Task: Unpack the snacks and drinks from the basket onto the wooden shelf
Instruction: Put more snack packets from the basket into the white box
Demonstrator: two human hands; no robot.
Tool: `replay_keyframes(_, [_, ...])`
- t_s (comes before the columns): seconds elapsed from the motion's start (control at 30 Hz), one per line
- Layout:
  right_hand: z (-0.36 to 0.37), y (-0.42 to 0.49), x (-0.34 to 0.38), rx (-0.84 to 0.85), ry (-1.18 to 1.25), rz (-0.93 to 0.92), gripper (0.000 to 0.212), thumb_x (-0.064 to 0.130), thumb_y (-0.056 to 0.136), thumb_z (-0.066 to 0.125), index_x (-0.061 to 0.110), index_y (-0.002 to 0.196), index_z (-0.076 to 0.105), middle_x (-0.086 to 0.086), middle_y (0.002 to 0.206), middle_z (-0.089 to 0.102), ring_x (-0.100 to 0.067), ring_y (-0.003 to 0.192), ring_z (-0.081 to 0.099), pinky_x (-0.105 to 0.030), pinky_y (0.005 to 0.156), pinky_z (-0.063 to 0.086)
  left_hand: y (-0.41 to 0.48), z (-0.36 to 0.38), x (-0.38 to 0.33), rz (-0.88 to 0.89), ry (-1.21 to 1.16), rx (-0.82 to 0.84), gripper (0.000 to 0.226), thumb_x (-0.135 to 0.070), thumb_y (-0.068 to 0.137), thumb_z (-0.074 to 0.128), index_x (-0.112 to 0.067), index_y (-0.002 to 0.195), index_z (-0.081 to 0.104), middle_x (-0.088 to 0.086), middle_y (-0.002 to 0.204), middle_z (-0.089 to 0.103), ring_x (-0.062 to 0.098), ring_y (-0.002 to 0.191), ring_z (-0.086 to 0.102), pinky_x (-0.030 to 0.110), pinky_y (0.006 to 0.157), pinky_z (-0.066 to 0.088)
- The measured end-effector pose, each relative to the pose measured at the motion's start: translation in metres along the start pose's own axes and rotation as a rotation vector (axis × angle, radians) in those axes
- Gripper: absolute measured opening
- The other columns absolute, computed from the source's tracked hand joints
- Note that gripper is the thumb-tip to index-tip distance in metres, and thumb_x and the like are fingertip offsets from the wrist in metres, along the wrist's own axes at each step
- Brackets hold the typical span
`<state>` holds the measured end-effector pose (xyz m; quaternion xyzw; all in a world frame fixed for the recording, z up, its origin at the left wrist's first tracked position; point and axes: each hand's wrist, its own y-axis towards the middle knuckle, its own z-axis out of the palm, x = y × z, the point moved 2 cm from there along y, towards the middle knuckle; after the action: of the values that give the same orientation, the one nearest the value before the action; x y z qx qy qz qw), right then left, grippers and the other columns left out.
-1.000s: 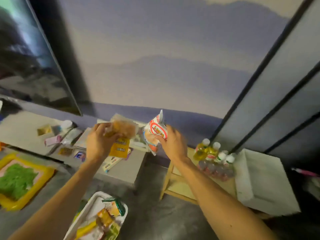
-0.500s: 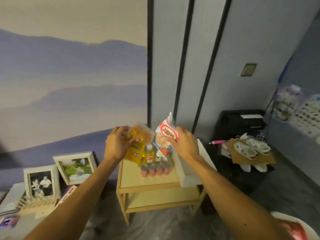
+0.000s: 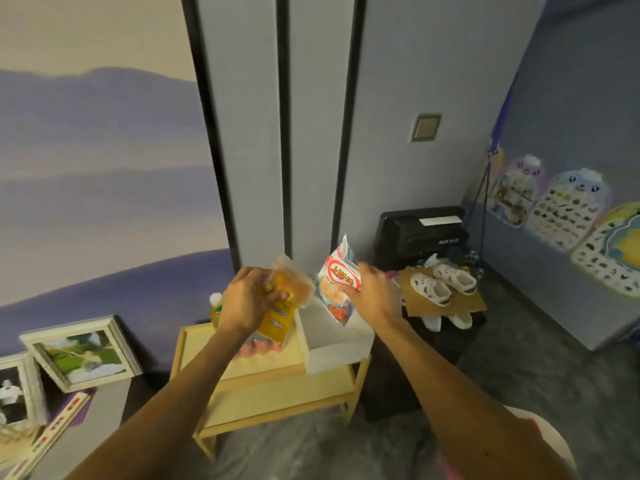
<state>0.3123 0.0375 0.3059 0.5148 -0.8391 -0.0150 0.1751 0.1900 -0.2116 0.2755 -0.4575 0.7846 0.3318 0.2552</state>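
Both hands are holding snacks above the wooden shelf [image 3: 202, 355]. The left hand [image 3: 247, 301] is gripping a clear packet [image 3: 294, 285] of golden pastry together with a yellow packet [image 3: 278, 325] hanging below it. The right hand [image 3: 375, 296] is pinching a white-and-red snack bag [image 3: 337, 289] by its side. This bag is hanging over a white box [image 3: 337, 346] sitting on the shelf's right end. A yellow drink bottle [image 3: 215, 306] is standing at the back of the top tier, just beside the left hand. Framed pictures [image 3: 83, 351] are leaning at the left.
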Motion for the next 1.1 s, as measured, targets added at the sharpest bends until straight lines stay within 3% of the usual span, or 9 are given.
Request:
replay_keyframes(0.1, [0.016, 0.021, -0.023, 0.013, -0.067, 0.024, 0.063, 0.062, 0.097, 0.062, 0.019, 0.142, 0.051, -0.001, 0.133, 0.066, -0.019, 0.116, 0.068, -0.027, 0.092, 0.055, 0.018, 0.026, 0.002, -0.015, -0.007, 0.043, 0.042, -0.047, 0.084, 0.087, -0.030, 0.119, 0.071, -0.008, 0.119, 0.063, 0.014, 0.096, 0.065, 0.033, 0.084, 0.057])
replay_keyframes(0.23, [0.050, 0.057, -0.044, 0.055, -0.018, 0.071, 0.073, 0.072, 0.093, 0.053, 0.022, 0.147, 0.048, 0.000, 0.139, 0.063, -0.019, 0.122, 0.066, -0.031, 0.102, 0.053, 0.059, 0.068, 0.018, -0.051, -0.024, 0.099, 0.037, -0.037, 0.086, 0.088, -0.028, 0.119, 0.071, -0.008, 0.121, 0.061, 0.014, 0.100, 0.062, 0.025, 0.085, 0.047])
replay_keyframes(0.37, [0.091, 0.104, -0.062, 0.071, -0.037, 0.122, 0.073, 0.070, 0.093, 0.058, 0.021, 0.147, 0.050, 0.000, 0.134, 0.064, -0.018, 0.120, 0.065, -0.033, 0.100, 0.054, 0.109, 0.121, 0.048, -0.095, -0.029, 0.133, 0.040, -0.040, 0.085, 0.088, -0.028, 0.120, 0.073, -0.006, 0.123, 0.061, 0.018, 0.101, 0.063, 0.035, 0.090, 0.057])
replay_keyframes(0.43, [0.113, 0.128, -0.069, 0.172, 0.032, 0.165, 0.073, 0.071, 0.092, 0.057, 0.022, 0.146, 0.050, 0.001, 0.134, 0.063, -0.019, 0.120, 0.064, -0.035, 0.102, 0.054, 0.132, 0.149, 0.062, -0.132, -0.014, 0.157, 0.036, -0.042, 0.088, 0.084, -0.029, 0.121, 0.074, -0.006, 0.123, 0.060, 0.019, 0.100, 0.064, 0.034, 0.088, 0.056])
replay_keyframes(0.53, [0.140, 0.158, -0.079, 0.211, 0.113, 0.208, 0.049, 0.054, 0.096, 0.068, 0.020, 0.131, 0.058, -0.004, 0.120, 0.067, -0.027, 0.106, 0.066, -0.046, 0.091, 0.057, 0.158, 0.184, 0.078, -0.147, 0.022, 0.196, 0.028, -0.046, 0.094, 0.077, -0.031, 0.118, 0.074, -0.006, 0.119, 0.059, 0.019, 0.095, 0.065, 0.030, 0.083, 0.050])
replay_keyframes(0.6, [0.160, 0.173, -0.083, 0.202, 0.107, 0.213, 0.048, 0.051, 0.094, 0.069, 0.020, 0.129, 0.059, -0.005, 0.118, 0.067, -0.028, 0.106, 0.067, -0.047, 0.089, 0.058, 0.172, 0.205, 0.088, -0.159, 0.044, 0.219, 0.028, -0.048, 0.095, 0.075, -0.029, 0.115, 0.074, -0.005, 0.116, 0.058, 0.017, 0.091, 0.063, 0.030, 0.080, 0.049])
replay_keyframes(0.73, [0.211, 0.194, -0.098, 0.246, -0.024, 0.144, 0.067, 0.068, 0.093, 0.063, 0.023, 0.142, 0.055, 0.002, 0.127, 0.070, -0.016, 0.112, 0.071, -0.034, 0.094, 0.061, 0.180, 0.248, 0.113, -0.200, 0.127, 0.263, 0.032, -0.053, 0.097, 0.070, -0.031, 0.120, 0.072, 0.000, 0.120, 0.062, 0.026, 0.096, 0.069, 0.039, 0.080, 0.056])
replay_keyframes(0.93, [0.286, 0.224, -0.123, 0.345, -0.091, 0.008, 0.057, 0.061, 0.097, 0.066, 0.025, 0.139, 0.058, 0.002, 0.123, 0.073, -0.016, 0.110, 0.072, -0.034, 0.097, 0.059, 0.182, 0.300, 0.142, -0.302, 0.209, 0.311, 0.033, -0.043, 0.096, 0.072, -0.030, 0.126, 0.072, 0.002, 0.125, 0.064, 0.034, 0.099, 0.072, 0.045, 0.080, 0.061])
replay_keyframes(1.1, [0.330, 0.233, -0.127, 0.408, -0.060, -0.110, 0.062, 0.054, 0.093, 0.075, 0.031, 0.146, 0.053, 0.003, 0.126, 0.072, -0.018, 0.116, 0.069, -0.037, 0.104, 0.056, 0.176, 0.333, 0.167, -0.291, 0.311, 0.426, 0.035, -0.039, 0.100, 0.066, -0.038, 0.135, 0.066, 0.001, 0.138, 0.061, 0.034, 0.105, 0.073, 0.042, 0.081, 0.061])
